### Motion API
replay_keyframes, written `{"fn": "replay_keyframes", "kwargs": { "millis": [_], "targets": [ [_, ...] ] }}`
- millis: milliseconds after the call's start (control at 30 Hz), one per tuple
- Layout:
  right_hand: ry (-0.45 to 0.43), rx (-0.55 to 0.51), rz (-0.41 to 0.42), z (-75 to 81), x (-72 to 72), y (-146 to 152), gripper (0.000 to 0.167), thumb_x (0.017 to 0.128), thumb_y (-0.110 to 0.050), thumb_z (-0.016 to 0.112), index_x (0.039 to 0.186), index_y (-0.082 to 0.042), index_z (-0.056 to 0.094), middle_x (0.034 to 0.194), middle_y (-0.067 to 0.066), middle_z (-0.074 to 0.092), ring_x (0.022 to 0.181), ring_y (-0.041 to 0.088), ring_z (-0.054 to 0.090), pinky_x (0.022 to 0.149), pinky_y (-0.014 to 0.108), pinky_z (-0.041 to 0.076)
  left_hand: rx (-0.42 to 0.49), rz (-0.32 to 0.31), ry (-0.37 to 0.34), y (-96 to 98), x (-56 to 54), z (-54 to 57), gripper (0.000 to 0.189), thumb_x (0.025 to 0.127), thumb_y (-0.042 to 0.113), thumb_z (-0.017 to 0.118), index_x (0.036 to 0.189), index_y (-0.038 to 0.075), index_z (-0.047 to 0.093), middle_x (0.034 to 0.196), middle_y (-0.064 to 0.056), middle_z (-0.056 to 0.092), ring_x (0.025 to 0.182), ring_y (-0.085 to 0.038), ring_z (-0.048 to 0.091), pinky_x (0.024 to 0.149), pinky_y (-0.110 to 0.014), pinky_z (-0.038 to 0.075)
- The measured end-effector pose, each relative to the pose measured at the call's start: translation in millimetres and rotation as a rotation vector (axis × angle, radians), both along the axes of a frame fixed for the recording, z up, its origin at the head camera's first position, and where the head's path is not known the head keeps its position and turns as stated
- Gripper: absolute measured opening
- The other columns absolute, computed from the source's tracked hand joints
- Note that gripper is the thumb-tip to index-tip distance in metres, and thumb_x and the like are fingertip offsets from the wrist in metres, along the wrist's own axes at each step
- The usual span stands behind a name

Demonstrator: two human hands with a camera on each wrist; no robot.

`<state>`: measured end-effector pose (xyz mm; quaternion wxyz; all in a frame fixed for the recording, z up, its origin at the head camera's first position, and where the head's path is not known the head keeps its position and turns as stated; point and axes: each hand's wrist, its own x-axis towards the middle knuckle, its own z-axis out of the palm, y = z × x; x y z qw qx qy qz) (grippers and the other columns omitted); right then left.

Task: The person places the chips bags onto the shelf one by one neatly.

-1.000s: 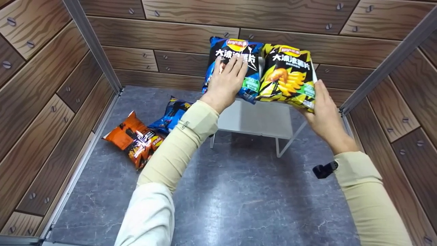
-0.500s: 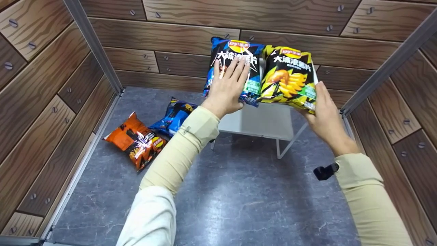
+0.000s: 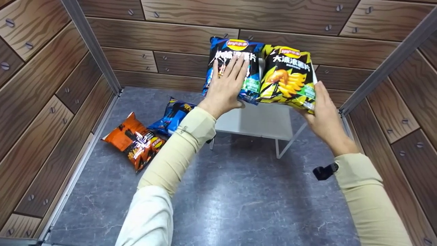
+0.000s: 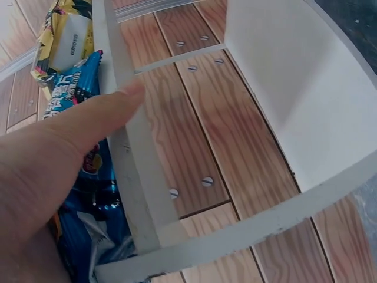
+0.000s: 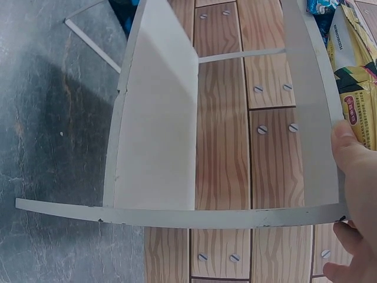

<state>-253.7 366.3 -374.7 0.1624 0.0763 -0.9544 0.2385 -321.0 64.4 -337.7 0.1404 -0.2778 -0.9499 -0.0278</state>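
Observation:
In the head view a blue-and-black chip bag (image 3: 253, 70) and a yellow-and-black chip bag (image 3: 285, 77) lie side by side on the upper board of a white two-level rack (image 3: 259, 119). My left hand (image 3: 223, 90) rests flat on the blue bag, fingers straight and slightly spread. Its thumb (image 4: 109, 115) lies by the board's front edge in the left wrist view. At the right end, beside the yellow bag, my right hand (image 3: 326, 118) grips the rack. The right wrist view has its thumb (image 5: 344, 141) above the board's edge and curled fingers below.
On the grey floor (image 3: 239, 198) at the left lie an orange chip bag (image 3: 136, 141) and another blue chip bag (image 3: 174, 114), partly behind my left arm. Wood-patterned walls (image 3: 170, 27) enclose the back and both sides. A small black device (image 3: 324, 171) sits at my right wrist.
My left hand stays on the blue bag, and its thumb now shows beside the bag's lower edge. The right hand and the rack have hardly moved.

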Motion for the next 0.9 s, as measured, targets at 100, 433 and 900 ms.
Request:
{"fn": "replay_keyframes", "kwargs": {
  "millis": [100, 433, 900],
  "targets": [
    [0.018, -0.010, 0.007, -0.6, 0.0, 0.0, 0.089, 0.093, -0.027, 0.070, 0.155, 0.007, 0.016, 0.161, 0.030, 0.015, 0.148, 0.048, 0.019, 0.122, 0.057, 0.017, 0.051, -0.033, 0.014, -2.3, -0.1, 0.1, 0.129, 0.070, 0.060, 0.082, 0.161, 0.015, 0.003, 0.169, -0.005, -0.004, 0.157, -0.022, -0.003, 0.123, -0.063, 0.001],
    [0.043, -0.012, 0.016, -2.7, -1.3, -0.4, 0.088, 0.092, -0.026, 0.071, 0.155, 0.006, 0.018, 0.160, 0.031, 0.018, 0.146, 0.050, 0.023, 0.121, 0.058, 0.020, 0.152, -0.136, 0.073, -25.0, 6.5, 9.4, 0.118, 0.080, 0.078, 0.058, 0.161, 0.012, 0.003, 0.169, -0.007, -0.002, 0.157, -0.024, -0.001, 0.123, -0.059, -0.005],
    [0.006, -0.021, 0.015, -0.5, 0.3, -0.1, 0.089, 0.093, -0.023, 0.070, 0.156, 0.005, 0.013, 0.161, 0.030, 0.015, 0.148, 0.049, 0.020, 0.123, 0.056, 0.017, 0.340, -0.051, 0.127, -88.4, 5.8, 7.5, 0.082, 0.101, 0.051, 0.043, 0.159, 0.007, 0.005, 0.168, -0.012, 0.000, 0.156, -0.022, -0.004, 0.124, -0.045, -0.013]
  ]
}}
